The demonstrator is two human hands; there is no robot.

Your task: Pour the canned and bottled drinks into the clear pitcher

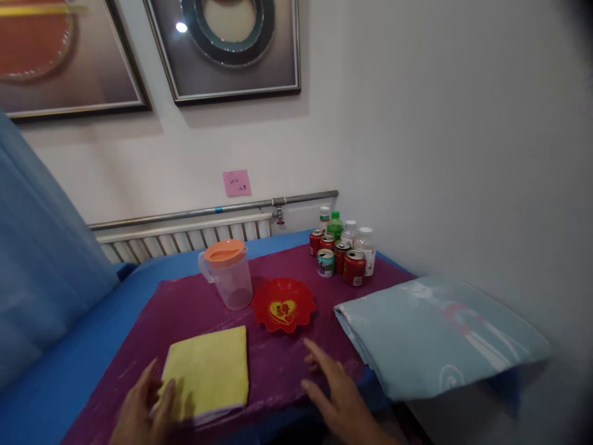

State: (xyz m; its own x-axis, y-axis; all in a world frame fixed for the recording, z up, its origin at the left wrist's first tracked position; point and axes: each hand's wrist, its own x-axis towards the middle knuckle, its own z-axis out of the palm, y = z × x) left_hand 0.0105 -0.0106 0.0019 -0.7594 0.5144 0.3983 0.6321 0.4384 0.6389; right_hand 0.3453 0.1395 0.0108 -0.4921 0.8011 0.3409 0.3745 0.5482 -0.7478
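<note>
- We see the left hand (133, 406) cut off by the lower edge, its fingers parted and loosely bent beside the yellow cloth (210, 371); we cannot tell whether they touch it.
- That hand hides part of the cloth's left edge from us.
- Our right hand (339, 395) has thumb and fingers apart with nothing between them, near the red dish (296, 303); its forearm runs out of view.
- We find the bottles (368, 253) partly hidden behind the cans (354, 269).
- We cannot read the writing on the pink note (236, 183), and the framed pictures (199, 71) are cut off above.
- We have the cloth on the purple sheet (185, 315), nearer us than the dish: folded flat, roughly square, plain yellow on top, a whitish layer showing at its near edge.
</note>
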